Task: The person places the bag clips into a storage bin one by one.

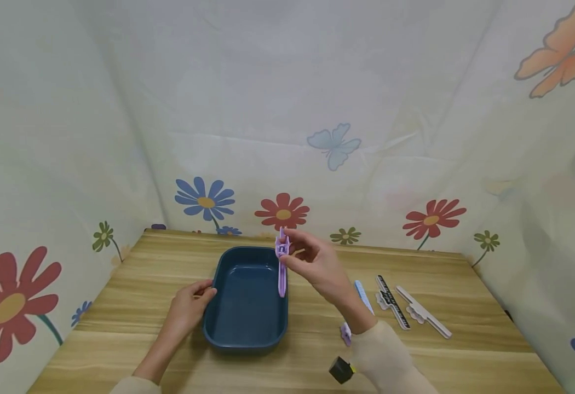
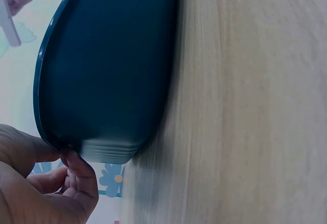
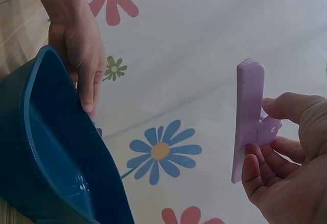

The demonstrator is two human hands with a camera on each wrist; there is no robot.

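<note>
A dark blue rectangular plastic tub (image 1: pixel 245 348) stands on the wooden table, its inside bare. At its left rim is my left hand (image 1: pixel 186 309); the left wrist view shows the thumb and fingers (image 2: pixel 82 180) pinching that rim. My right hand (image 1: pixel 321 269) holds a light purple bag clip (image 1: pixel 282 279) above the tub's right edge. In the right wrist view, thumb and fingers grip the clip's flower-shaped handle (image 3: pixel 268 130), and its long bar (image 3: pixel 249 106) points up and down, apart from the tub.
Right of the tub lie a blue clip (image 1: pixel 361 293), partly behind the right forearm, a black clip (image 1: pixel 392 302) and a white clip (image 1: pixel 424 312). A purple handle (image 1: pixel 346 334) shows near the sleeve. A small black box-shaped thing (image 1: pixel 340 370) is nearby. Flower-printed cloth (image 1: pixel 248 153) backs the table.
</note>
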